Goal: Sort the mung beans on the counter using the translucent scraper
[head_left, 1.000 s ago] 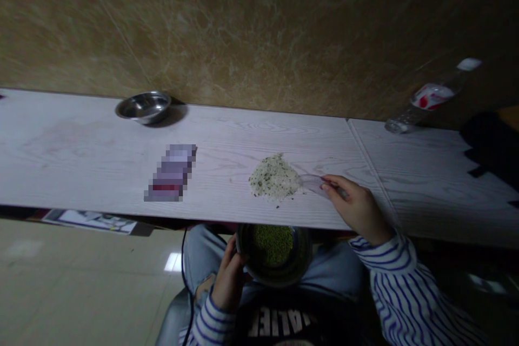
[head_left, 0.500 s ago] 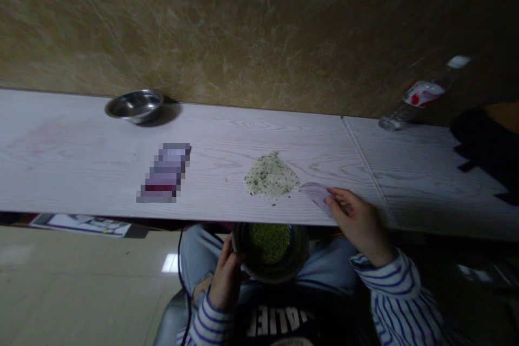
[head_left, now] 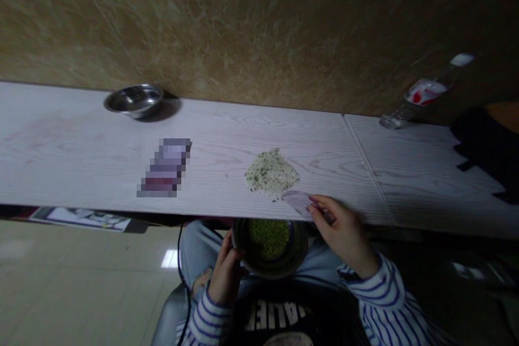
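My left hand (head_left: 226, 270) is closed on the left rim of a metal bowl (head_left: 299, 257), held over my lap just below the table's front edge. Small green beans (head_left: 269, 238), like mung beans, cover the bowl's bottom. Between the thumb and fingers of my right hand (head_left: 344, 232) is a clear half-round plastic protractor (head_left: 297, 203). It is tilted low over the tabletop, its far end at the lower right border of a loose pile of white grains mixed with green beans (head_left: 272, 172). A few stray green bits lie near that end.
A second metal bowl (head_left: 134, 101) stands near the wall at the left. A pixelated phone-shaped object (head_left: 165, 168) lies left of the pile. At the right, a clear bottle (head_left: 425, 92) leans on the wall, beside a dark cloth item (head_left: 482, 146). A cable (head_left: 180, 265) hangs below the table edge.
My right hand has moved left with the protractor, from beside the pile to its lower right border. My left hand and the bowl of beans stay in about the same place.
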Tool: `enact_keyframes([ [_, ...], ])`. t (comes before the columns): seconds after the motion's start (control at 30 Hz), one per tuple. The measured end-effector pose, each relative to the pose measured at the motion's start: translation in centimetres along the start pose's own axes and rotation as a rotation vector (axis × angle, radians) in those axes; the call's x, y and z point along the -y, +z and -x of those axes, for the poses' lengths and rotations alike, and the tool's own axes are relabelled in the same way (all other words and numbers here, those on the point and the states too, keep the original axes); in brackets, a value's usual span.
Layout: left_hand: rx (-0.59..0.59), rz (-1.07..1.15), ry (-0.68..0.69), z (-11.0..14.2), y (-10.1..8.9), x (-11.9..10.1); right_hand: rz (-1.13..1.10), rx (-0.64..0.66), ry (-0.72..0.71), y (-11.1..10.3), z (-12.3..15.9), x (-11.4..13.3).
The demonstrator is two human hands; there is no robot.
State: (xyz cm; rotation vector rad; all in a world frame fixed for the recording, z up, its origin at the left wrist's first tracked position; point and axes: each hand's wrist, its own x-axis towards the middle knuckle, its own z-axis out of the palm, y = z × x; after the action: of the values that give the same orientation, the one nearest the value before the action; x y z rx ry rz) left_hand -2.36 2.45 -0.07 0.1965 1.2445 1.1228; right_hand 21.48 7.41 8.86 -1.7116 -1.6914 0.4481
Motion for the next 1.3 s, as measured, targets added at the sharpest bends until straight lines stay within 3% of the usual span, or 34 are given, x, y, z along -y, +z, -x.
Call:
enact_keyframes([
  [0.27, 0.043, -0.007, -0.012, -0.3, -0.3, -0.1, 0.013, -0.029, 0.003, -1.1, 0.6, 0.0],
  [0.53, 0.018, 0.026, -0.006, -0.2, -0.1, 0.1, -0.039, 0.012, -0.031, 0.1, 1.1, 0.8],
  [1.07, 0.019, -0.009, -0.023, -0.6, -0.6, 0.3, 0.020, -0.082, 0.161, -0.9, -0.4, -1.0],
  [1.3, -0.005, -0.016, -0.026, -0.2, -0.1, 0.0, -0.057, 0.004, 0.099, -0.4, -0.4, -0.1],
])
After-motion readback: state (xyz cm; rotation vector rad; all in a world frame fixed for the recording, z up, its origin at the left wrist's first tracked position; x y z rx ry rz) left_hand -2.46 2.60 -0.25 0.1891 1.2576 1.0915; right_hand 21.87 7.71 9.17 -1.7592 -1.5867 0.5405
